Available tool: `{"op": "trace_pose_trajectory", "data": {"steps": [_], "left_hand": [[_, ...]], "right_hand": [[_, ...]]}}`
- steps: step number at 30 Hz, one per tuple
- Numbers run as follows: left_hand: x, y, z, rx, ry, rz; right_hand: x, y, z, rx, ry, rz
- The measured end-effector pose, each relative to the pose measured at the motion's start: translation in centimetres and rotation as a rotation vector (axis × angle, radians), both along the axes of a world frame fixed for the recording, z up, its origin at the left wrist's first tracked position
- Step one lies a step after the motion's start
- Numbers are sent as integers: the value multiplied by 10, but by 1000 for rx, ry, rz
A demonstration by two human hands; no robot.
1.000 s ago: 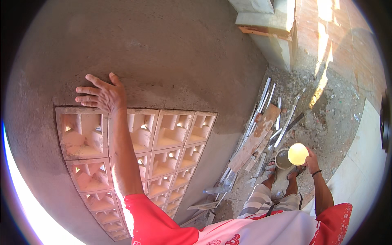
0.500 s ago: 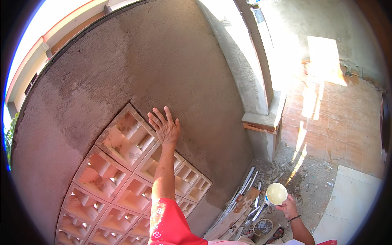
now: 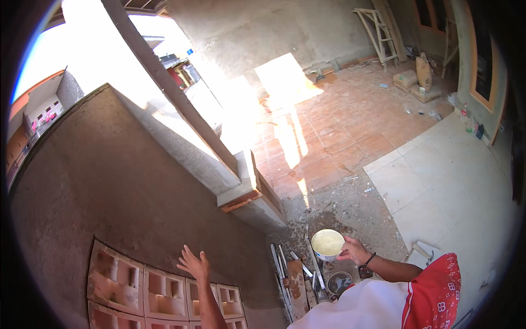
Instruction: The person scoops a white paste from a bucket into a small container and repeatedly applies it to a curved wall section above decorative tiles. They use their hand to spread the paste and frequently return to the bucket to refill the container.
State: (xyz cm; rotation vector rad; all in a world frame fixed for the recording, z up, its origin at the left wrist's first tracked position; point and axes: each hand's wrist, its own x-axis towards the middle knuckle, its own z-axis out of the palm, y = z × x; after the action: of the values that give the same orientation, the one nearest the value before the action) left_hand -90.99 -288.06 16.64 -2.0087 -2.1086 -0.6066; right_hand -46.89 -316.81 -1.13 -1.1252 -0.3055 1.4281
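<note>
My right hand (image 3: pixel 355 251) grips the rim of a small white bucket (image 3: pixel 327 244) with a pale yellowish inside, held out over the ground. My left hand (image 3: pixel 194 262) has its fingers spread and nothing in it. It is near the grey plastered wall (image 3: pixel 137 192), just above the pinkish ventilation blocks (image 3: pixel 164 296) set into that wall; I cannot tell whether it touches the surface. A dark round container (image 3: pixel 339 282) stands on the ground beneath the bucket, partly hidden by my body.
Wooden boards and white strips (image 3: pixel 296 279) lie along the wall's foot. A concrete pillar base (image 3: pixel 246 189) juts out ahead. Pale tiles (image 3: pixel 427 192) lie to the right, with a hammer-like tool (image 3: pixel 422 250) on them. A wooden ladder-like frame (image 3: pixel 378 38) and sacks (image 3: pixel 423 71) stand far back.
My view has swung right, bringing more of the tiled floor into sight. The left hand now appears lower and farther left against the wall. My right hand still holds the bucket.
</note>
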Motion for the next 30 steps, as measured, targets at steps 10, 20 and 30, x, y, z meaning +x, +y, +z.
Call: {"op": "trace_pose_trajectory", "data": {"steps": [10,20,30], "left_hand": [[172,-146,-245,-1278,-1014,-622],[241,-214,-204,-1496,-1235,-895],[262,-257,-161,-1516,-1381,-868]], "right_hand": [[-14,-68,9,20,-4,-249],[-24,-103,12,81,19,-286],[-17,-124,18,67,15,-255]]}}
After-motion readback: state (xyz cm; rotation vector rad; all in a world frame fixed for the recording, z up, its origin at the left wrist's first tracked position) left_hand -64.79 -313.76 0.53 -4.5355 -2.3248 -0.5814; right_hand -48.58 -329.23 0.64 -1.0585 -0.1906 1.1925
